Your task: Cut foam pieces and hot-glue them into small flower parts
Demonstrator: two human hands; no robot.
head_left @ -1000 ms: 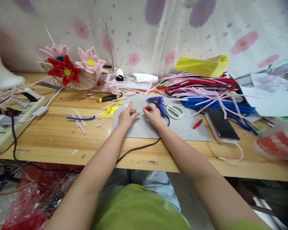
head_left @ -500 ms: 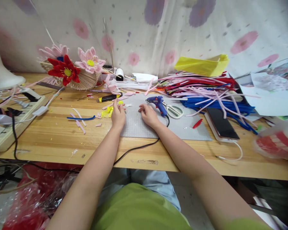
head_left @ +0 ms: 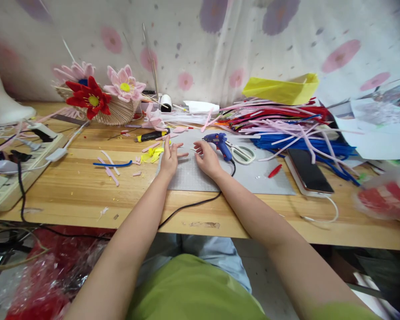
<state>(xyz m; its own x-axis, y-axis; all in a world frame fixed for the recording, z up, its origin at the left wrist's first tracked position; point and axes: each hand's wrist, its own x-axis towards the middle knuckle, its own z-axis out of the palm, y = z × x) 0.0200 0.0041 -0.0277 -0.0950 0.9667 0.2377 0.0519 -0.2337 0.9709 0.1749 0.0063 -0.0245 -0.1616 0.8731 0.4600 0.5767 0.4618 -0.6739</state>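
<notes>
My left hand (head_left: 171,156) is over the left part of the grey cutting mat (head_left: 186,180), its fingers spread and nothing visible in them. Facing it, my right hand (head_left: 206,158) has its fingers curled in, with a tiny pale bit at the fingertips too small to name. A blue glue gun (head_left: 221,144) lies just beyond my right hand, its black cord running back under my right wrist. Next to it rest scissors (head_left: 244,153) with pale handles. Yellow fuzzy pieces (head_left: 152,154) lie left of my left hand, near a yellow-and-black cutter (head_left: 151,136).
Bundles of pipe cleaners (head_left: 280,118) fill the back right. A phone (head_left: 310,172) lies on a white block at right. Fuzzy flowers on a woven fan (head_left: 116,113) stand back left, behind a power strip (head_left: 50,155). A red piece (head_left: 275,171) lies on the mat.
My left hand has turned and its fingers have spread toward the right hand. My right hand has stayed nearly in place, its fingers shifting slightly.
</notes>
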